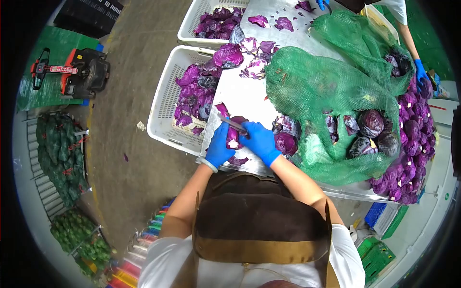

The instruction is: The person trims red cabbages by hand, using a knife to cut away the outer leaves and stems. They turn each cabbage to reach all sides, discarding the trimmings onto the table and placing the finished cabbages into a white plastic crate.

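Note:
Both hands wear blue gloves and meet over the near left edge of the metal table (240,101). My left hand (220,145) is closed against the side of a red cabbage (233,139), whose pale cut stem end shows. In my right hand (260,142) is a knife (231,123), its blade pointing left across the top of the cabbage; the fingers hide its handle. Loose purple leaves (237,161) lie just below the hands. Right of my right hand sit another red cabbage (285,143) and a partly peeled one (285,125).
White crates (163,103) of purple leaves stand along the table's left side. A green mesh bag (312,81) with cabbages spreads over the right part, beside a big cabbage pile (408,149). A co-worker's gloved hand (421,74) is at far right. A pallet jack (81,72) stands left.

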The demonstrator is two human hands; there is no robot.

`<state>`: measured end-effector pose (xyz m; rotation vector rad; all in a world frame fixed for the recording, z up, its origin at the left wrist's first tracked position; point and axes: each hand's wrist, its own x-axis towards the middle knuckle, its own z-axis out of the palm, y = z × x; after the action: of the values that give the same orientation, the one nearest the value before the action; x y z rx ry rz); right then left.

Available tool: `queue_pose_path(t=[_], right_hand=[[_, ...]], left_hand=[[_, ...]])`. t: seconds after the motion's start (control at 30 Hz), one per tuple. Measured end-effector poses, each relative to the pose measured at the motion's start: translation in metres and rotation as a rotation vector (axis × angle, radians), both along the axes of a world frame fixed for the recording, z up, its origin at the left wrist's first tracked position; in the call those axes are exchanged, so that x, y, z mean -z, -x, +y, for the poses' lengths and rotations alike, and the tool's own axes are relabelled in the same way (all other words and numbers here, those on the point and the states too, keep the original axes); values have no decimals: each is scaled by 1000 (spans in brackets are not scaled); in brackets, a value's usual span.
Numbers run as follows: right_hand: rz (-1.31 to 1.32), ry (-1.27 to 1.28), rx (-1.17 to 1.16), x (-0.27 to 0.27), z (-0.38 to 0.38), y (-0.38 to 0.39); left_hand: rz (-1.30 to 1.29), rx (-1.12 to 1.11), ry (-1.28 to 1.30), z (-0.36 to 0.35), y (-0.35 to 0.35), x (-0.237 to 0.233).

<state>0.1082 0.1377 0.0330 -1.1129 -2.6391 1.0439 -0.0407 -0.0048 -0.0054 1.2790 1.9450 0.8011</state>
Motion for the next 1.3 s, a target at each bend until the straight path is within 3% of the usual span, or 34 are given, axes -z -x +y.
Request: queue_pose_path(t=[0.03, 0.07, 0.13, 0.2, 0.23, 0.27, 0.33, 0.37, 0.5, 0.6, 0.63, 0.67, 0.73, 0.77, 0.87, 0.93, 1.13, 1.23, 1.3], right_hand=[[-68, 55, 19, 21, 5, 5], [19, 141, 225, 43, 8, 7], [-77, 184, 287, 65, 20, 6], [-2, 330, 301, 64, 16, 1], [71, 530, 317, 60, 14, -1], [214, 787, 338, 55, 9, -1], [321, 634, 274, 66, -11, 3], [441, 701, 310, 68, -23, 5], [290, 487, 286, 74, -20, 3], [217, 357, 518, 74, 7, -7], [208, 313, 496, 73, 19, -13], [291, 488, 510, 72, 25, -20], [153, 420, 357, 18, 29, -24], [212, 383, 311, -12, 27, -23], [436, 209, 148, -58, 8, -16], [450, -53, 69, -64, 5, -8], [169, -84, -64, -53, 13, -7], [266, 47, 136, -39, 16, -12], [197, 77, 302, -19, 32, -22]], left_hand=[[7, 12, -25, 0, 0, -6], [13, 23, -49, 1, 0, -14], [57, 31, -66, -5, 2, -14], [131, 35, -55, -20, 6, -3], [128, 29, 0, -29, 8, -4], [-30, -63, 28, -30, 7, -1], [-351, -252, 91, -36, 0, 11], [-424, -383, 119, -29, -2, 20], [-625, -436, 121, -12, 2, -6], [-859, -389, 20, -13, 3, -33], [-893, -407, -36, -12, 3, -40], [-739, -372, -85, -11, 3, -48], [-435, -295, -192, 3, 4, -73], [-171, -188, -209, 4, 11, -72], [132, -75, -289, 20, 13, -94], [184, -29, -320, 27, 10, -103], [265, 107, -307, 29, 8, -112], [111, 66, -237, 25, 4, -106], [-201, -32, -268, 24, 4, -98]])
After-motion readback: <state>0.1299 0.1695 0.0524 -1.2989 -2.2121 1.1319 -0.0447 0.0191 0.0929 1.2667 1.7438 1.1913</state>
